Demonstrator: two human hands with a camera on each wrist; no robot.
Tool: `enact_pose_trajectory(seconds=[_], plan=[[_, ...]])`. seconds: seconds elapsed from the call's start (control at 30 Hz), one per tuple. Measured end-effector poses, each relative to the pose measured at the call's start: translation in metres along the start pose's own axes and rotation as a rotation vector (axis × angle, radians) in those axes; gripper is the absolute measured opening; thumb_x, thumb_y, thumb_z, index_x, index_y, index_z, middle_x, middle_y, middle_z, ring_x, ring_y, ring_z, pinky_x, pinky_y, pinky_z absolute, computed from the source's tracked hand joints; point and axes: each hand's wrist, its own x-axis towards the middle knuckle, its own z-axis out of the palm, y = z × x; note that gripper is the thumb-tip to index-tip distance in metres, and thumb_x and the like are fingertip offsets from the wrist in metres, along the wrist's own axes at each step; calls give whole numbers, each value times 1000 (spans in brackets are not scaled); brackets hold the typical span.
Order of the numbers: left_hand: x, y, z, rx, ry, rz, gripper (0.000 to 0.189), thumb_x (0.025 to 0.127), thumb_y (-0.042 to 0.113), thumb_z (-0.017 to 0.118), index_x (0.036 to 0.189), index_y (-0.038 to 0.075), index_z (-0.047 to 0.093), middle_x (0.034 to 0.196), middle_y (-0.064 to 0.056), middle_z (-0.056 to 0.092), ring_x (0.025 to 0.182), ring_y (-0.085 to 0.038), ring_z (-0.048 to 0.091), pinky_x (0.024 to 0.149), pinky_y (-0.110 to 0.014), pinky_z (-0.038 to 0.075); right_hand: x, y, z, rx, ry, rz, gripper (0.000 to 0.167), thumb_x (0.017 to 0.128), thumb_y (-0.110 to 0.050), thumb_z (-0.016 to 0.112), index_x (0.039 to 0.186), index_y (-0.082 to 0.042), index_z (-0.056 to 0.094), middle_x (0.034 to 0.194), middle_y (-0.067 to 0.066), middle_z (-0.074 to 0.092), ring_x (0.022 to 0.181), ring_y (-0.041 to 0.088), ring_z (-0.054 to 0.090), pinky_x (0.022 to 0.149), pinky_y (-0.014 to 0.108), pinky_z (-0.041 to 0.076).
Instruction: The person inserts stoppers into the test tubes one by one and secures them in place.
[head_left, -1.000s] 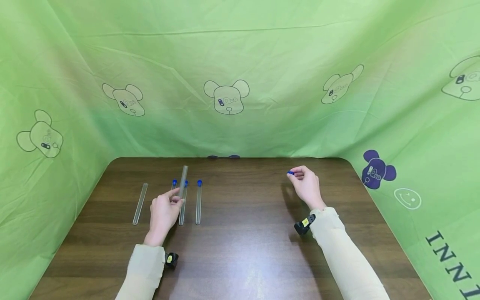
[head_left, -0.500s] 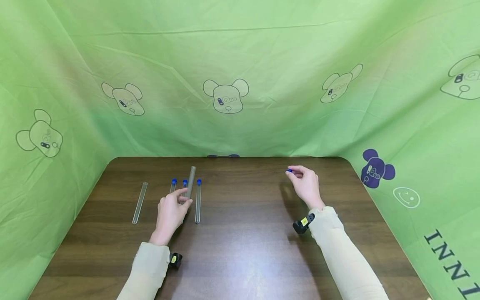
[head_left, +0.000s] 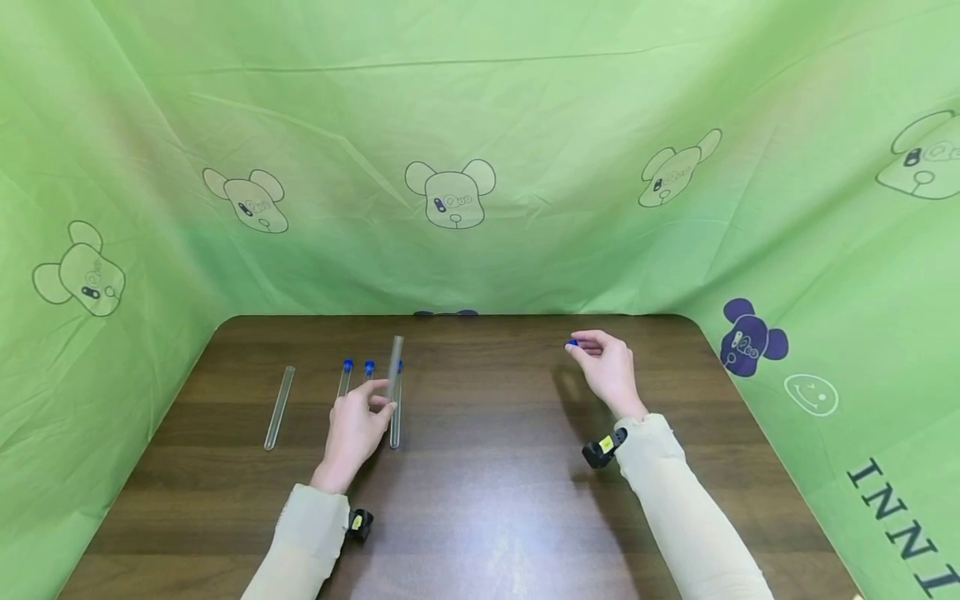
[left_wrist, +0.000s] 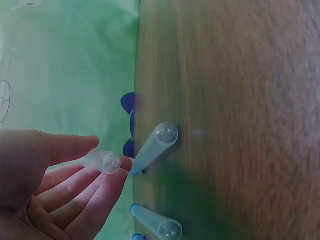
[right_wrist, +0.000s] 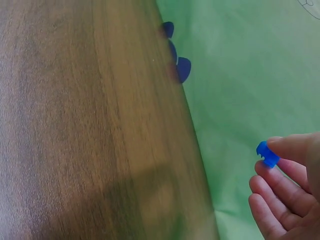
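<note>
Have shifted the left hand (head_left: pixel 360 425) rightward since the earlier frame, bringing along a capless test tube (head_left: pixel 396 367), and edged the right hand (head_left: pixel 609 373) slightly left. Pinch that tube in the left hand between thumb and fingers, tilted with its open end up and its rounded end toward the near side. Hold it raised over the counter (head_left: pixel 487 467), overlapping the rightmost capped tube (head_left: pixel 395 429) in the head view. Grasp a small blue cap (right_wrist: pixel 268 155) in the right hand between thumb and fingertips, well apart from the held tube and to its right.

See, just past the left hand, the middle capped tube (head_left: pixel 369 367) and the left capped tube (head_left: pixel 344 382), both with blue tops toward the far side and partly hidden by the hand. Find a second capless tube (head_left: pixel 280 408) lying farther left, slightly slanted, rounded end near. Wear a black wrist camera (head_left: pixel 361 525) by the left sleeve (head_left: pixel 303 533) and another wrist camera (head_left: pixel 602 450) by the right sleeve (head_left: pixel 693 508). Notice, beyond the far edge, a green curtain (head_left: pixel 457 92) printed with bear heads, continuing along left and right.
</note>
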Motion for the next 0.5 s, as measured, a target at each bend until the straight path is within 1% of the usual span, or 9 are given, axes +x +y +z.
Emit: enact_pose_trajectory(seconds=[0.13, 0.2, 0.37, 0.5], plan=[[-1, 2, 1, 5, -4, -13, 35, 86, 11, 81, 120, 7, 73, 84, -1, 77, 61, -8, 68, 66, -42, 53, 0, 0, 1, 14, -6, 8, 23, 94, -13, 75, 113, 1, 74, 103, 18, 74, 94, 31, 72, 75, 13, 48], [-1, 4, 2, 8, -3, -10, 36, 86, 11, 81, 120, 6, 73, 84, -2, 77, 62, -9, 69, 66, -42, 54, -1, 0, 1, 14, -7, 11, 25, 94, -14, 75, 114, 1, 75, 103, 18, 74, 94, 31, 72, 75, 11, 47], [0, 7, 5, -10, -10, 6, 37, 85, 9, 81, 121, 3, 71, 84, -4, 77, 64, -13, 72, 72, -45, 54, -2, -2, 3, 14, -11, 24, 25, 94, -14, 75, 115, -1, 75, 105, 16, 74, 94, 29, 72, 74, 14, 48], [0, 10, 7, -24, -22, 18, 37, 86, 8, 81, 121, 1, 70, 85, -6, 77, 64, -14, 71, 72, -45, 55, -2, -3, 5, 23, -8, 31, 24, 93, -12, 75, 115, -2, 76, 106, 15, 75, 95, 29, 72, 75, 15, 49]])
